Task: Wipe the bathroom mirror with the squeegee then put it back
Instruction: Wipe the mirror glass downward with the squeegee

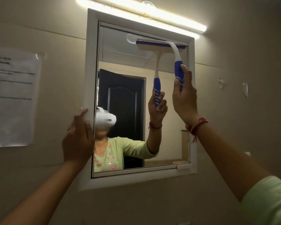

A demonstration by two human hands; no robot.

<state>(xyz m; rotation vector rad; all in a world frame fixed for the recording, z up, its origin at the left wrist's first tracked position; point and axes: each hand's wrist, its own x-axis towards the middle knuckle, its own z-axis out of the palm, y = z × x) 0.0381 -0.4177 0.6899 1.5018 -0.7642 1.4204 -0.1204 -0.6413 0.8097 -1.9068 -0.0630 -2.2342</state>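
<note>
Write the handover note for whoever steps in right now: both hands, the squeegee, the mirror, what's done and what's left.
Right hand: closed round the blue grip of the squeegee.
Left hand: open, flat against the left side of the mirror frame, steadying it.
Squeegee: blade pressed to the mirror glass at the top right corner, just under the frame.
Done: squeegee picked up and set at the top of the glass.
Left: pull it down, cover the rest of the glass, then put the squeegee back; its storage spot is not in view.
</note>
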